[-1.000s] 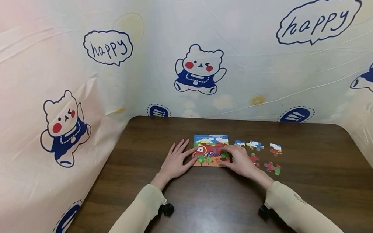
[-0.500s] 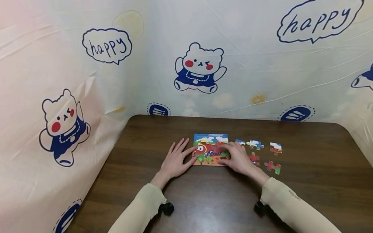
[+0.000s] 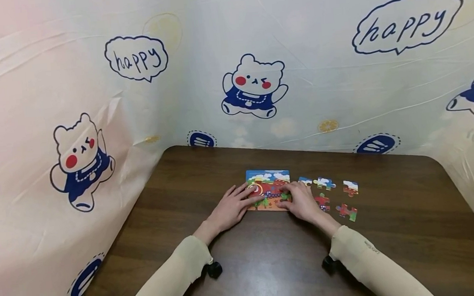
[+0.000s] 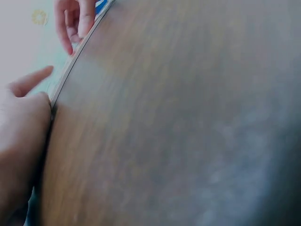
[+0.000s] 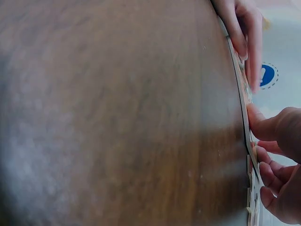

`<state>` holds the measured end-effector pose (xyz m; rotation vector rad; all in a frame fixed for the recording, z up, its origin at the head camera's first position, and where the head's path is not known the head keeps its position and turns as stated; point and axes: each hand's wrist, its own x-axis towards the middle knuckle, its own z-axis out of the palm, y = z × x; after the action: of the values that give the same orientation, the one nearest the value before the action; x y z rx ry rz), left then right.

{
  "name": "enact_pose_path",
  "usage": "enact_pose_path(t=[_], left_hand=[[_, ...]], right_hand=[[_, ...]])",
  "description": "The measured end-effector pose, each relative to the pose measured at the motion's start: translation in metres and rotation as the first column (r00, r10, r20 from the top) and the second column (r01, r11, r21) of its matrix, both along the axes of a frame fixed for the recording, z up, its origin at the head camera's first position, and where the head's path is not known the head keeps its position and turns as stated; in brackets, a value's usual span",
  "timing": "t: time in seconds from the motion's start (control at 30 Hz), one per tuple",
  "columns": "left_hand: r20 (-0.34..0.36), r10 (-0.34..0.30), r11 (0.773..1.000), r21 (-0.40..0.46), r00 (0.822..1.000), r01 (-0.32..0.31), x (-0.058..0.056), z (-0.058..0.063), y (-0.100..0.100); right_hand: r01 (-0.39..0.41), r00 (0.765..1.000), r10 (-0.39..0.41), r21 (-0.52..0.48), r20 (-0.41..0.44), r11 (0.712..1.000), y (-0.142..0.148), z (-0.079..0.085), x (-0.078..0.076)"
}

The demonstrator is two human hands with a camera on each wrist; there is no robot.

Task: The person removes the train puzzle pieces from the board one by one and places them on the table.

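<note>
A colourful jigsaw puzzle (image 3: 268,176) with a red cartoon figure, blue sky and orange ground lies flat on the dark wooden table. My left hand (image 3: 230,209) reaches over its left side, fingers extended across the picture and hiding part of it. At the right side, my right hand (image 3: 303,202) holds the puzzle with bent fingers and thumb, covering its right edge. The right wrist view shows the puzzle edge-on, with the thumb (image 5: 263,123) at its near edge and the other fingers curled beside it. In the left wrist view the left hand (image 4: 23,127) appears at the table's edge.
Several loose jigsaw pieces lie right of the right hand: a blue-and-white piece (image 3: 324,183), a cloud piece (image 3: 350,188), a red-and-green piece (image 3: 346,212) and a red piece (image 3: 322,201) partly near the hand. A printed cloth (image 3: 316,89) stands behind the table (image 3: 413,226).
My left hand has shifted from the puzzle's left edge to farther right, its fingers now over the picture. The right hand slid slightly left earlier and stays at the right edge.
</note>
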<state>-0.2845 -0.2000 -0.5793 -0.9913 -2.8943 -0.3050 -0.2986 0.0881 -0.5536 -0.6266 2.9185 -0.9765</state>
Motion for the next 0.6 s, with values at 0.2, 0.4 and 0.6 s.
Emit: enact_pose_path(t=[0.2, 0.4, 0.6], left_hand=[[0.012, -0.002, 0.998, -0.058, 1.0, 0.002, 0.0013, -0.0013, 0.005], [0.019, 0.017, 0.999, -0.035, 1.0, -0.017, 0.0011, -0.0056, 0.0035], [0.018, 0.025, 0.999, -0.041, 1.0, -0.024, 0.0025, -0.0052, 0.0032]], right_hand=[[0.016, 1.0, -0.016, 0.004, 0.019, 1.0, -0.0007, 0.0011, -0.0001], [0.015, 1.0, -0.015, -0.005, 0.022, 1.0, -0.0008, 0.0004, -0.0013], [0.018, 0.999, -0.017, -0.003, 0.04, 1.0, -0.0022, 0.0012, -0.0006]])
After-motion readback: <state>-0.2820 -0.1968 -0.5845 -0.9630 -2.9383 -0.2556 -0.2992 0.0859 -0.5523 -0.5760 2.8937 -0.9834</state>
